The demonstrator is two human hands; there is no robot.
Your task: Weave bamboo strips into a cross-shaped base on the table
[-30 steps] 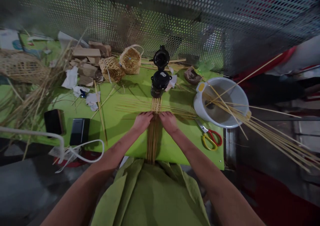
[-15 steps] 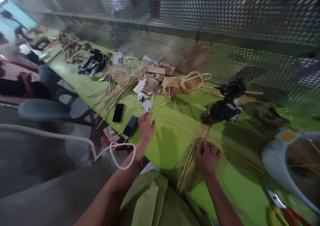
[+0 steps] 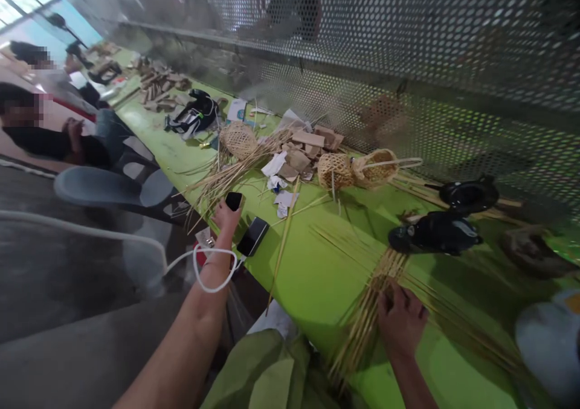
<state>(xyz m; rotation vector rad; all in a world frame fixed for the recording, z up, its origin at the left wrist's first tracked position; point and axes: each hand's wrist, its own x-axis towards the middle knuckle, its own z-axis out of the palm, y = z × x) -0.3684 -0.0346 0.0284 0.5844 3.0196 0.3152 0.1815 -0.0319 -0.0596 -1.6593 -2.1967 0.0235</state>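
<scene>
My left hand (image 3: pixel 225 218) is stretched far to the left, at the near edge of the green table (image 3: pixel 312 270). Its fingers close round a black phone (image 3: pixel 234 200). A dark power bank (image 3: pixel 253 237) lies just right of that hand, with a white cable (image 3: pixel 205 271) looping under my wrist. My right hand (image 3: pixel 401 318) rests with curled fingers on a bundle of crossed bamboo strips (image 3: pixel 362 327), pinning them to the table. A black flask (image 3: pixel 435 232) sits on the far end of the strips.
Two small woven baskets (image 3: pixel 335 170) (image 3: pixel 376 166) and cardboard scraps (image 3: pixel 302 148) lie along the perforated metal screen (image 3: pixel 408 83). A loose heap of straw (image 3: pixel 226 173) lies left of them. A white bowl (image 3: pixel 546 342) is at the right edge. Other people (image 3: pixel 40 125) and a grey chair (image 3: pixel 104 186) are at the left.
My view has swung left. My left hand left the bamboo strips and reached out to the phone, closing on it. My right hand stays on the strips.
</scene>
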